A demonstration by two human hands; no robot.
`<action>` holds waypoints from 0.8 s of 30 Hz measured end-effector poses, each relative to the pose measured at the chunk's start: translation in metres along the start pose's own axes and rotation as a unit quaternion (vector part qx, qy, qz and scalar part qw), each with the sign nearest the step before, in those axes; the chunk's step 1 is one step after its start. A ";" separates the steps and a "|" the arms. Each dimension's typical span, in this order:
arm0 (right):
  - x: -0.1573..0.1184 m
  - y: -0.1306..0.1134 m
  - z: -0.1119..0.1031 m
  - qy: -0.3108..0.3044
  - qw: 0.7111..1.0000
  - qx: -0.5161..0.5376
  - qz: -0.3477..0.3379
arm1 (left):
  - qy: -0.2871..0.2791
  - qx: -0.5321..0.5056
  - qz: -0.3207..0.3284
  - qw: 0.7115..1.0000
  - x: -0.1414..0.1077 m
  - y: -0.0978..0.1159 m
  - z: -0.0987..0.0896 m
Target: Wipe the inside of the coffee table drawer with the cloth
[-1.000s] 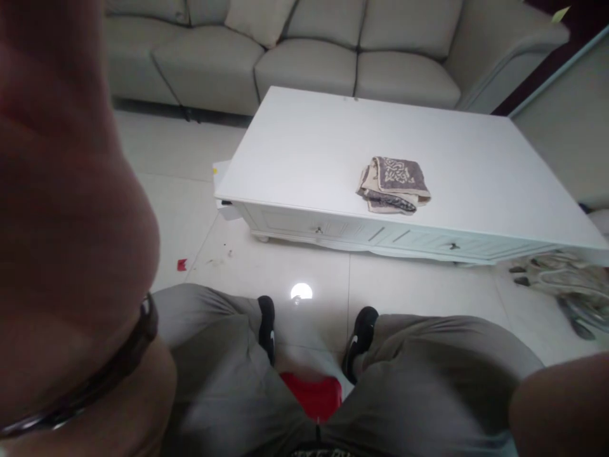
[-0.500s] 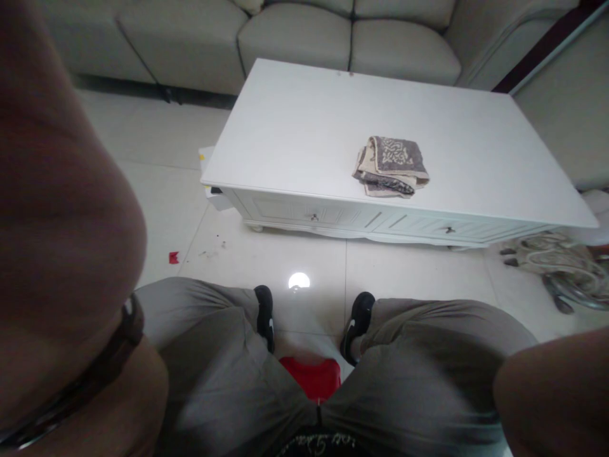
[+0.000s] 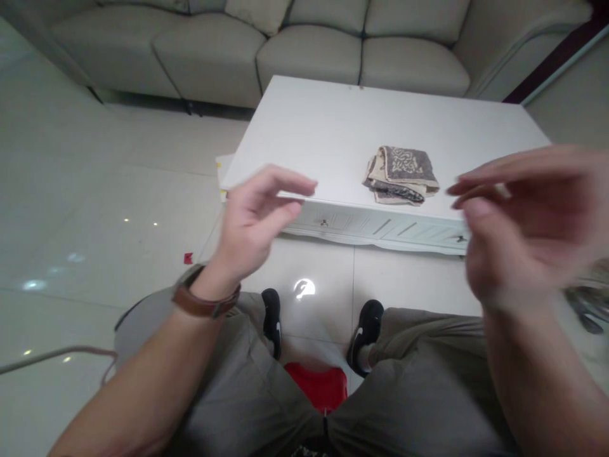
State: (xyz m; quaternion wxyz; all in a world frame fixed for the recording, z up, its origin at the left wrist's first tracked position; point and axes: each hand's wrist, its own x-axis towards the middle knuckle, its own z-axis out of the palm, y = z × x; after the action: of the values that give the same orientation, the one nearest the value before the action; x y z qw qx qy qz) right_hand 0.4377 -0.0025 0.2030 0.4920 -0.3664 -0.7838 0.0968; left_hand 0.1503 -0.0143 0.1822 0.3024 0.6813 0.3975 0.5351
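A folded grey and cream patterned towel [image 3: 404, 174] lies crumpled on the white coffee table [image 3: 323, 127], near its front edge. To the left of it, my left hand [image 3: 261, 219] hovers by the table's front edge, thumb and fingers apart with nothing between them. My right hand [image 3: 528, 222] is in the air just right of the towel, blurred by motion, its fingers loosely spread and holding nothing. Neither hand touches the towel.
A grey sofa [image 3: 314, 60] stands behind the table. Drawers with small knobs line the table's front. A red seat [image 3: 323, 388] shows between my legs, and a small red scrap [image 3: 188, 258] lies on the tiled floor. A cable [image 3: 61, 352] is at the lower left.
Both hands have come down from close to the camera into view, in front of the table. The view has shifted slightly; the towel has stayed in place on the table.
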 end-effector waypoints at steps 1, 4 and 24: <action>-0.002 0.004 0.004 -0.036 0.999 -0.025 -0.006 | -0.039 0.039 -0.045 0.997 -0.005 -0.017 0.008; -0.017 0.032 0.015 -0.241 0.963 -0.123 0.009 | -0.141 0.180 -0.129 0.965 -0.028 -0.069 0.036; -0.041 0.042 0.045 -0.590 0.791 -0.094 0.135 | -0.277 0.414 -0.302 0.813 -0.019 -0.248 0.149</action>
State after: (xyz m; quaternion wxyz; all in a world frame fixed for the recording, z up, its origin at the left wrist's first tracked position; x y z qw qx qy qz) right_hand 0.4301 0.0092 0.1307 -0.1207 -0.3849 -0.8695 0.2850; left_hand 0.2388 0.0952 -0.0711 0.2350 0.7068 0.6671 -0.0097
